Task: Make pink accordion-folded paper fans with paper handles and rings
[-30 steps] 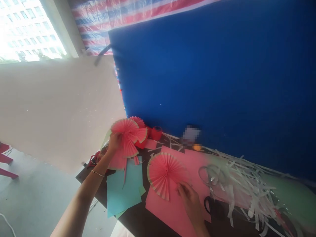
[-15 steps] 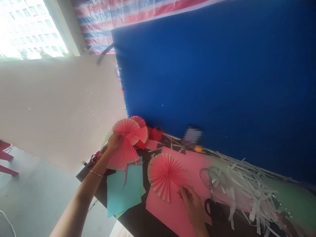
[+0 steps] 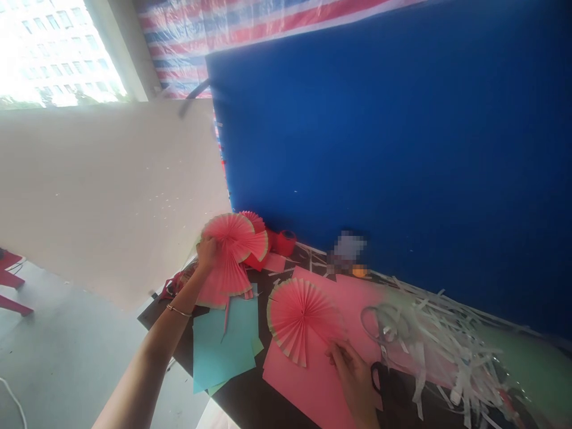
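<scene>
1. A person works at a dark table, the right hand at a round pink fan lying on pink sheets, midway between the near and far edges. Thumb and fingertips appear to pinch the fan's rim; a hard tug there could tear or crease the thin-looking pleats.

2. Toward the left corner, the left hand rests at the side of clustered pink fans. Its fingers are curled against the paper; whether they pinch a pleat cannot be told. Pressing down might flatten the folds, and with the fans overlapping, moving one could drag its neighbors.

3. Teal sheets appear to jut past the near edge beside that corner. A brush from the left forearm could send them to the floor.

4. White paper strips sprawl from the far edge across the table's right side. A sweep of the right hand could snag loose ends, or catch the black loop just beside it, which may be a scissors handle.
</scene>
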`<action>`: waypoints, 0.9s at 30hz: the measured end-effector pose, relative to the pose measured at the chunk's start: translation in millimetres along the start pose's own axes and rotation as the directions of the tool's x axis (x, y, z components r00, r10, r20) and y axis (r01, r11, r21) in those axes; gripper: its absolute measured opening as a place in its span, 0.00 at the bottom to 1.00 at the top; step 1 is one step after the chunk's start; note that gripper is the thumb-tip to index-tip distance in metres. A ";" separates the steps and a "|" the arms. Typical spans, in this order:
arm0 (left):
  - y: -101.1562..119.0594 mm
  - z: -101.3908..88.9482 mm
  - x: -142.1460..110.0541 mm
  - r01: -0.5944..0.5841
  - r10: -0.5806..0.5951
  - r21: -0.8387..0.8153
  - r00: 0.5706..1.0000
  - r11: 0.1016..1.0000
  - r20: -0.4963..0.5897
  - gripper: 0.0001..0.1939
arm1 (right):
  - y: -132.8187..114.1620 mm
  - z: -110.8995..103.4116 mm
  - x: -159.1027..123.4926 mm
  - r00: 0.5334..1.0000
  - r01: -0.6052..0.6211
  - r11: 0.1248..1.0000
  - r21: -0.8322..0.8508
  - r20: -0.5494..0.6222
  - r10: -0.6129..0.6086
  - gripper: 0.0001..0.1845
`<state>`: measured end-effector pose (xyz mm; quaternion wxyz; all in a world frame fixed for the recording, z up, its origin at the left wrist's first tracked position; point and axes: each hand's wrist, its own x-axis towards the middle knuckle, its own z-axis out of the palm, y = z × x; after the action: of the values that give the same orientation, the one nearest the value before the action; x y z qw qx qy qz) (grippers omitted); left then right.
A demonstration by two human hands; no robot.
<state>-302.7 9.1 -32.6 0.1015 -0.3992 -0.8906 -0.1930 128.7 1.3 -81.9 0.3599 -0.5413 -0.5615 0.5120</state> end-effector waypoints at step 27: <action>46.5 -4.1 -70.4 -0.051 0.102 -0.385 0.988 0.922 0.113 0.11 | 2.0 -43.7 -11.9 0.984 0.004 1.000 -0.031 -0.180 -0.009 0.20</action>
<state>-221.1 -11.8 -40.3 -0.0291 -0.4577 -0.8245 -0.3314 172.9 -2.4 -72.6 0.4026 -0.5889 -0.5361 0.4513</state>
